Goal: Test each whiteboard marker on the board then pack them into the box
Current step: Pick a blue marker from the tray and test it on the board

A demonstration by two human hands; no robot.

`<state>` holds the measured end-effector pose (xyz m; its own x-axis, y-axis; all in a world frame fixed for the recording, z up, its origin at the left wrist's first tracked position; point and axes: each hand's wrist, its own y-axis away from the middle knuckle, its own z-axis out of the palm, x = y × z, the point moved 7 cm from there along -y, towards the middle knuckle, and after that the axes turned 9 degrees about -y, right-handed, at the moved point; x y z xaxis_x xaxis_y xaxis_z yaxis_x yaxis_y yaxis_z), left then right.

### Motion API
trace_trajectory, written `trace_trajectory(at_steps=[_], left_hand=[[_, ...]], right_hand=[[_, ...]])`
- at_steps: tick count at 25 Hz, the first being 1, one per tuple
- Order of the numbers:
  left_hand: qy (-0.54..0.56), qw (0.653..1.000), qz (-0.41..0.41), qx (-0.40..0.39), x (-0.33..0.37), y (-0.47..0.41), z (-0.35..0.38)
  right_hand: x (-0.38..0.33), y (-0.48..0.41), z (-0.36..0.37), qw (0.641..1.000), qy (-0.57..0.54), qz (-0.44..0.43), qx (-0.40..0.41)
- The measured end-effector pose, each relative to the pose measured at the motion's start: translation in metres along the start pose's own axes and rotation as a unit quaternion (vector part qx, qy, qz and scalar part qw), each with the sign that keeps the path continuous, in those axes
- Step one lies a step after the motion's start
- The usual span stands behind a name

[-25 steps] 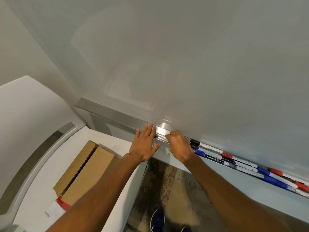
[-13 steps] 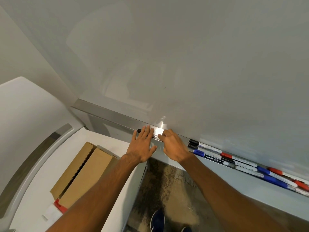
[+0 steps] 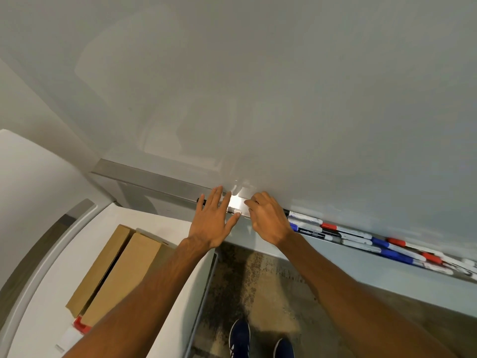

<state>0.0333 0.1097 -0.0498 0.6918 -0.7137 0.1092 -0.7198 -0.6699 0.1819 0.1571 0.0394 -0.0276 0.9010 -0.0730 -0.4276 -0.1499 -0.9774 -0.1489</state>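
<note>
The whiteboard (image 3: pixel 258 99) fills the upper view, with a metal tray (image 3: pixel 154 180) along its lower edge. A marker (image 3: pixel 234 210) with a black cap lies on the tray. My left hand (image 3: pixel 211 223) rests flat over it with straight fingers, and the black end shows just left of them. My right hand (image 3: pixel 268 223) has curled fingers that pinch the marker's right end. Several more markers (image 3: pixel 361 236) with black, blue and red caps lie along the tray to the right. A brown cardboard box (image 3: pixel 121 275) lies on the white table at the lower left.
The white table (image 3: pixel 51 293) has a curved grey edge and carries a small red and white item (image 3: pixel 80 326) by the box. A light ledge (image 3: pixel 374 275) runs under the tray. My dark blue shoes (image 3: pixel 240 339) stand on the mottled floor below.
Both hands have slid left along the tray with the marker, so its black cap now shows past my left fingers. The view has shifted slightly.
</note>
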Motion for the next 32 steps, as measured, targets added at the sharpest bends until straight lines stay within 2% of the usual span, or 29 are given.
trace_trajectory(at_steps=[4,8,13,19,24,32], left_hand=[[0.041,0.997,0.029,0.062,0.041,-0.002,-0.021],[0.072,0.995,0.058,0.047,0.087,-0.004,-0.015],[0.083,0.994,0.061,0.028,0.126,-0.005,0.001],[0.086,0.994,0.053,0.042,0.147,-0.001,0.004],[0.079,0.995,0.037,0.049,0.149,-0.003,0.003],[0.109,0.991,0.026,0.070,0.153,-0.001,-0.003]], right_hand=[[0.034,0.038,-0.033,0.997,-0.006,0.028,0.073],[0.074,0.087,-0.052,0.993,-0.001,0.023,0.119],[0.117,0.119,-0.056,0.993,0.024,0.089,0.076],[0.136,0.133,-0.049,0.995,0.035,0.084,0.042],[0.136,0.125,-0.047,0.981,0.079,0.156,-0.082],[0.128,0.125,-0.057,0.979,0.068,0.175,-0.083]])
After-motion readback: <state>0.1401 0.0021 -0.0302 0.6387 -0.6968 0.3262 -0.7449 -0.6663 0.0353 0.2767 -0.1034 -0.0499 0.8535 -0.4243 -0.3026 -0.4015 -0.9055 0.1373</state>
